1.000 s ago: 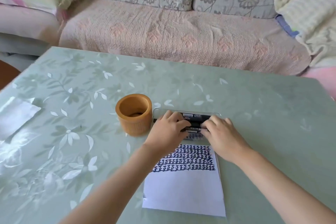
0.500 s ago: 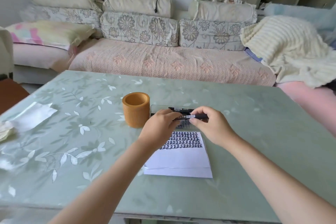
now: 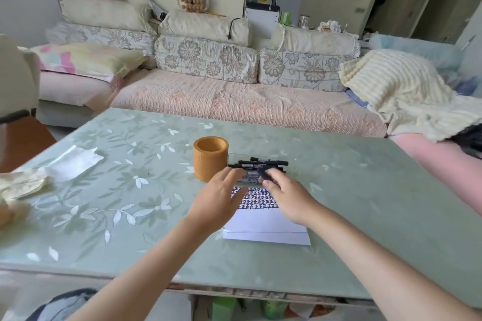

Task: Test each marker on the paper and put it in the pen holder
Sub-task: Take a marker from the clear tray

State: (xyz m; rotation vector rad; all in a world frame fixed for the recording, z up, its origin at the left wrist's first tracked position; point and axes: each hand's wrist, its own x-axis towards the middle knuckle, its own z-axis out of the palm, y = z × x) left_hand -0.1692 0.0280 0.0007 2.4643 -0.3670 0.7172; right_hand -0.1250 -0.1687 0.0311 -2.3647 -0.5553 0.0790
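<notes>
Our right hand [image 3: 287,197] pinches a black marker [image 3: 264,174] at the near edge of the clear shallow plastic tray [image 3: 291,167], and our left hand [image 3: 220,197] lies loose beside it.

We see the right fingers curled on the marker, which is blurred, so we cannot tell whether it is capped. Our left fingers stretch nearly straight toward twelve o'clock and hold nothing. Their tips are over the tray's near edge, touching or not we cannot tell. More black markers [image 3: 263,163] lie in the tray, which sits at twelve o'clock of the white paper sheet [image 3: 266,229]. The sheet's far half carries rows of dark test marks [image 3: 258,200]. The round orange pen holder [image 3: 210,157] stands upright just at nine o'clock of the tray, on the pale green floral tabletop [image 3: 130,190]. A crumpled white sheet [image 3: 75,163] lies well off at nine o'clock.
</notes>
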